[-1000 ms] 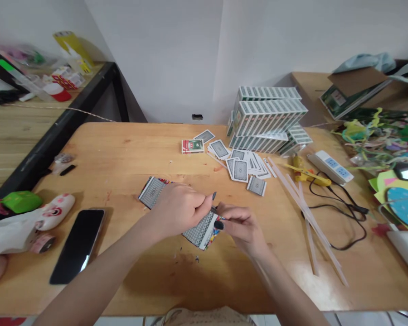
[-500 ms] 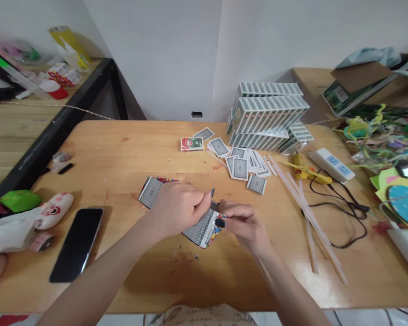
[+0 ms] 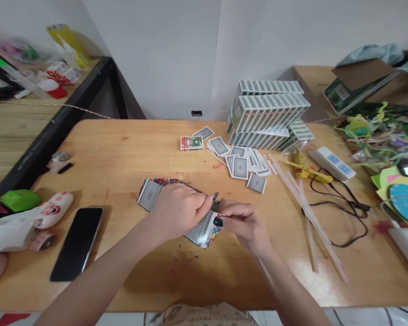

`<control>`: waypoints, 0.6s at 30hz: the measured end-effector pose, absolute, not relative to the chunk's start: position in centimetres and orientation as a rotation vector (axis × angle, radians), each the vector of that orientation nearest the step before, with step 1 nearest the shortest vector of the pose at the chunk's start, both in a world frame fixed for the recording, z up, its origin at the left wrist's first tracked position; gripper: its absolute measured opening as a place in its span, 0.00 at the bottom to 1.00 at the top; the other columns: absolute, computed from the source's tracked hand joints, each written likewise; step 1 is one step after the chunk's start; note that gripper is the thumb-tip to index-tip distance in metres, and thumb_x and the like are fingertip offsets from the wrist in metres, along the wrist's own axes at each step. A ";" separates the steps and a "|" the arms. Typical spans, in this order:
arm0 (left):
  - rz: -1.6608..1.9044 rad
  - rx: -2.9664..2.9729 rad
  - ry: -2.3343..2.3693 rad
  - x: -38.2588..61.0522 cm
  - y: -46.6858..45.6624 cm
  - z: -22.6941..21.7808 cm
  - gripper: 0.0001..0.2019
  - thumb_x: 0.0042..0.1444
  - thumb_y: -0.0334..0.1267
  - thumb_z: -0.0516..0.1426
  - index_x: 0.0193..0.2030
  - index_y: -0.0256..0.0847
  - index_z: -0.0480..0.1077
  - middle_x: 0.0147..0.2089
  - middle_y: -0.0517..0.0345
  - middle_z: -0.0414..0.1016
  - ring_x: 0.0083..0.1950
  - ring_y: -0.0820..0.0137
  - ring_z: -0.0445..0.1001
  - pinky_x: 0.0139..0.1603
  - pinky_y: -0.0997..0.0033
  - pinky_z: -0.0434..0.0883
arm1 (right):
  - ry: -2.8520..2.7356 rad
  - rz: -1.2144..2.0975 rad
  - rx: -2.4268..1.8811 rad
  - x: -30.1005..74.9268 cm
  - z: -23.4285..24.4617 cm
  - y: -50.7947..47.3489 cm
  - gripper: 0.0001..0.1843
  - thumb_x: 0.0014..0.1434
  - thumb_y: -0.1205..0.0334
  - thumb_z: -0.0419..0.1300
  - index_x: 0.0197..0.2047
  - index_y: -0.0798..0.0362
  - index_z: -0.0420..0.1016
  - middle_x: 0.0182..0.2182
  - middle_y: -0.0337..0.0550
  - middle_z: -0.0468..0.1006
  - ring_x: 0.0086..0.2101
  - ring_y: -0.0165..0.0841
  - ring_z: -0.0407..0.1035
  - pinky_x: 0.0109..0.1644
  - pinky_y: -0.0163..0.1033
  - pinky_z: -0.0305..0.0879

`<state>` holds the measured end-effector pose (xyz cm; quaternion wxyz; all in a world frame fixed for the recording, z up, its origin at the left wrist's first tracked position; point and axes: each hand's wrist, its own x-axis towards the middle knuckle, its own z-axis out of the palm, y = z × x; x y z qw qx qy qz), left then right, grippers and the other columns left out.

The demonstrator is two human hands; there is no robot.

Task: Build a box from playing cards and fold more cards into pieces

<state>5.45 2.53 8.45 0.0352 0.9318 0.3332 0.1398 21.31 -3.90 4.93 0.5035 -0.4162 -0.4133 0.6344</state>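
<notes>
My left hand (image 3: 178, 209) and my right hand (image 3: 242, 223) meet at the middle of the wooden table (image 3: 129, 149). Both are closed in a pinch on a strip of joined playing cards (image 3: 201, 232), grey patterned backs up, coloured faces showing at the edges. The strip runs left under my left hand to a card end (image 3: 150, 194). Something small and dark sits between my fingertips; I cannot make out what it is.
Loose cards (image 3: 245, 164) and a red card box (image 3: 191, 143) lie further back, before stacked deck boxes (image 3: 268, 115). Glue sticks (image 3: 306, 213), a yellow glue gun (image 3: 304, 168) and a power strip (image 3: 331, 163) lie right. A black phone (image 3: 78, 242) lies left.
My hands have stayed together on the card strip. The strip's far edge has lifted a little, showing more of its coloured side behind my left hand.
</notes>
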 end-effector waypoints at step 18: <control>0.549 2.845 0.956 5.6 2.1 8.5 0.21 0.56 0.37 0.47 0.12 0.38 0.63 0.11 0.62 0.63 0.15 0.76 0.61 0.22 0.72 0.57 | -0.978 1.551 -1.036 21.3 5.8 -4.0 0.05 0.47 0.62 0.64 0.23 0.53 0.78 0.21 0.39 0.68 0.26 0.30 0.60 0.31 0.37 0.56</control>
